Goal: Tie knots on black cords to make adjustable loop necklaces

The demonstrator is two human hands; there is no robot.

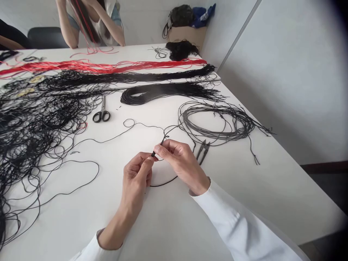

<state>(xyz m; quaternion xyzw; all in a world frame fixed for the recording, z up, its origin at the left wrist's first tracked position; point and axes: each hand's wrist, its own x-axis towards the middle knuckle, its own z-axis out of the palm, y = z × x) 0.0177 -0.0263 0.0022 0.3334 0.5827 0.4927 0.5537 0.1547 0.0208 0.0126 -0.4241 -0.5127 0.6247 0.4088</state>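
Observation:
Near the middle of the white table, my left hand (138, 172) pinches a black cord (164, 186) between thumb and forefinger. My right hand (181, 159) is also closed on the cord, its thumb and finger just beside the left fingertips. A dark knotted spot with a bit of red shows between the two hands. Below them the cord curves as a twisted or braided stretch, and a thin strand runs off to the left past a small loop. Thread snips (202, 151) lie right of my right hand. The exact knot is partly hidden by my fingers.
A coil of black cords (217, 136) lies at the right, with a black bundle (168, 91) behind it. Black-handled scissors (101, 115) rest left of centre. Tangled black cord (35, 123) covers the left side; red cords (108, 66) stretch across the back. Another person (92, 21) sits opposite.

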